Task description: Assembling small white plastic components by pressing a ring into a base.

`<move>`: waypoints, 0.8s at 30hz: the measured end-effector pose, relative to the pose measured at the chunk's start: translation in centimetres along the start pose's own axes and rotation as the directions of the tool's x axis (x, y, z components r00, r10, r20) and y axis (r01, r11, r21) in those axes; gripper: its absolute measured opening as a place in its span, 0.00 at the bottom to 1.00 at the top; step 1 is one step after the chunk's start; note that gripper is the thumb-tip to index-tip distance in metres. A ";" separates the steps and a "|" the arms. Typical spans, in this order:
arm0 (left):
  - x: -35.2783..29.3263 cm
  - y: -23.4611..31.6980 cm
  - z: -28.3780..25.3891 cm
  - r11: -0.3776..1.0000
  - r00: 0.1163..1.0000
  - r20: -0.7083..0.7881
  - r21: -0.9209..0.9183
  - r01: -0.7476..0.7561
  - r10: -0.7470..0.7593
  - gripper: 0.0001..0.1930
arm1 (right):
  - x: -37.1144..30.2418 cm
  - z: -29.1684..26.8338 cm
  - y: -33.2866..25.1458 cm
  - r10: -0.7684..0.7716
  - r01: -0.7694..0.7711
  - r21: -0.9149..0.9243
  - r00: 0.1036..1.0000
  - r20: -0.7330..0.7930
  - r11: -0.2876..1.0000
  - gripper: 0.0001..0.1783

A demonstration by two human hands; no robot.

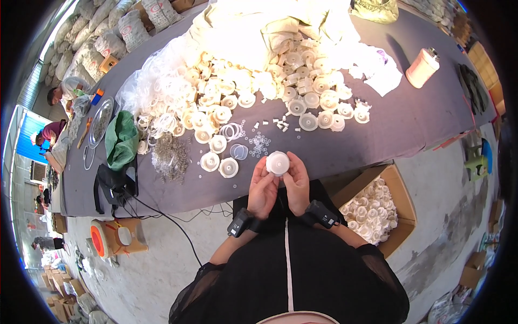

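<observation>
Between my two hands, at the near edge of the grey-covered table (345,154), is a round white plastic part (277,163), its disc-shaped face turned up. My left hand (262,190) closes on its left side with fingers and thumb. From the other side my right hand (297,186) grips it as well, the thumb low against its rim. Just beyond lie tiny clear rings (260,144), thin clear discs (239,152) and small white cylinders (281,124). Two similar round white parts (229,167) rest to the left of my hands. The underside of the held part is hidden.
A large heap of white plastic parts (318,85) covers the table's far side, partly glared out. Small springy-looking pieces (170,157) and a green bag (121,140) lie left; a bottle (422,67) stands right. A cardboard box (403,186) of white parts sits below the edge.
</observation>
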State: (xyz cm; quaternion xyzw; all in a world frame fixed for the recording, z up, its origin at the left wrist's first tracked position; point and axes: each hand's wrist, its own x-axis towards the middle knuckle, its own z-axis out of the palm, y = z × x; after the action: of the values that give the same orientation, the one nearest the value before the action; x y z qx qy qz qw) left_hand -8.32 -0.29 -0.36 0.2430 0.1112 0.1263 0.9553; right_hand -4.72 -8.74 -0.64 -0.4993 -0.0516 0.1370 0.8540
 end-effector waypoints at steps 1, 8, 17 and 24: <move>0.1 0.0 -0.2 0.999 1.000 -0.001 0.052 0.003 -0.003 0.22 | 0.0 0.0 0.1 -0.027 0.027 -0.026 1.000 0.002 0.999 0.23; 0.0 0.2 -2.4 0.998 0.995 0.083 -0.025 0.051 -0.049 0.18 | 0.6 -1.0 -0.8 0.205 -0.214 0.032 0.963 0.175 0.976 0.21; -0.2 0.0 -1.4 0.959 0.997 -0.071 0.281 0.035 -0.016 0.08 | 0.4 -2.4 -0.6 0.312 -0.331 0.059 0.927 0.206 0.942 0.06; 3.4 3.9 -1.0 0.387 0.932 0.245 0.859 -0.336 0.267 0.03 | -0.2 -8.4 -2.1 -0.023 0.013 -0.060 0.985 -0.171 0.998 0.11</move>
State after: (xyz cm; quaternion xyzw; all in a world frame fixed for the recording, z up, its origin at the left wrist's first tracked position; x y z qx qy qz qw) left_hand -6.14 4.45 0.16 0.7262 0.0830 0.2120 0.6487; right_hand -2.65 -16.77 -2.98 -0.5334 0.0139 0.0841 0.8416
